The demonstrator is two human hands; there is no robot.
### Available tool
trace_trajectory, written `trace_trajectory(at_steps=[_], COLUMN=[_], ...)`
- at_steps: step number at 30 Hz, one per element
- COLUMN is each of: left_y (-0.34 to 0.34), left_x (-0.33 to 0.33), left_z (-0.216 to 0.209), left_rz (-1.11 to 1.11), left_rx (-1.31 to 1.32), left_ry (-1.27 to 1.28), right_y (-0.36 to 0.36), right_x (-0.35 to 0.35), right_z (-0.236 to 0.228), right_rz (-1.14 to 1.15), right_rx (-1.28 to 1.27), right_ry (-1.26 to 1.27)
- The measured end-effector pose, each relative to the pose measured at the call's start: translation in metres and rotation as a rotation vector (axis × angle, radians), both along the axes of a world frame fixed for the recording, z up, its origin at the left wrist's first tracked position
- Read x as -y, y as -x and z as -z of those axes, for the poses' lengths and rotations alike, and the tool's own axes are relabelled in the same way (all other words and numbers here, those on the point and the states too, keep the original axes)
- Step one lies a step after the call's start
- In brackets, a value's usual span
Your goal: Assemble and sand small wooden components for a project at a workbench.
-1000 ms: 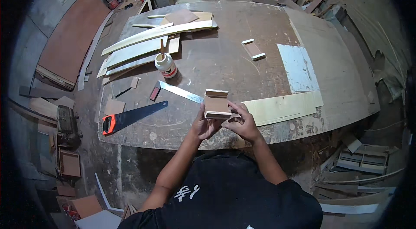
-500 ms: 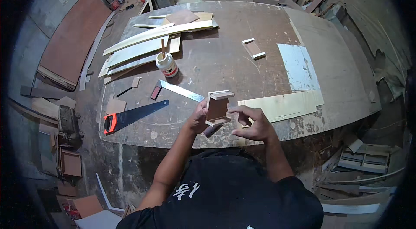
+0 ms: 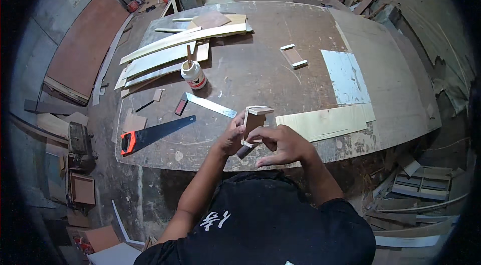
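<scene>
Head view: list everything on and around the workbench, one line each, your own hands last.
Wood piece: one, brown with pale end strips, held upright over the bench's near edge.
Bench: one, brown, centre.
Saw: one, black blade, orange handle, bench's near left.
Square: one, metal, left of the hands.
Glue pot: one, white, stick in it, left of centre.
Planks: several, pale, far left of bench.
Small frame: one, brown with white ends, far centre.
Pale sheet: one, near right.
White sheet: one, right.
Left hand: gripping the wood piece.
Right hand: fingers on the wood piece.
</scene>
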State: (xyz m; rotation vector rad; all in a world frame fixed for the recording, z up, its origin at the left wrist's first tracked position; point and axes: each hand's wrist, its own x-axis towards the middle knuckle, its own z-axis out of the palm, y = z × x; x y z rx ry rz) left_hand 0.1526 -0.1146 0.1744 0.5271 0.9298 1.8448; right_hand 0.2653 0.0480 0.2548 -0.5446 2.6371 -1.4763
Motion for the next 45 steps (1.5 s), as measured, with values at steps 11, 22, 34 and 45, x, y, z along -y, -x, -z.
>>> trace_trajectory(at_steps=[11, 22, 34, 45], left_y=[0.002, 0.0, -0.001, 0.002], left_x=[0.003, 0.004, 0.003, 0.004], left_z=[0.007, 0.002, 0.005, 0.006], left_rz=[0.012, -0.015, -0.036, -0.05], left_rx=[0.015, 0.011, -0.005, 0.009], left_ry=[0.003, -0.004, 0.009, 0.009], right_y=[0.007, 0.007, 0.01, 0.013], right_x=[0.006, 0.008, 0.005, 0.001], right_z=[0.003, 0.011, 0.017, 0.02], right_rz=[-0.047, -0.004, -0.002, 0.026], right_rx=[0.077, -0.05, 0.015, -0.002], right_ry=[-0.017, 0.065, 0.08, 0.046])
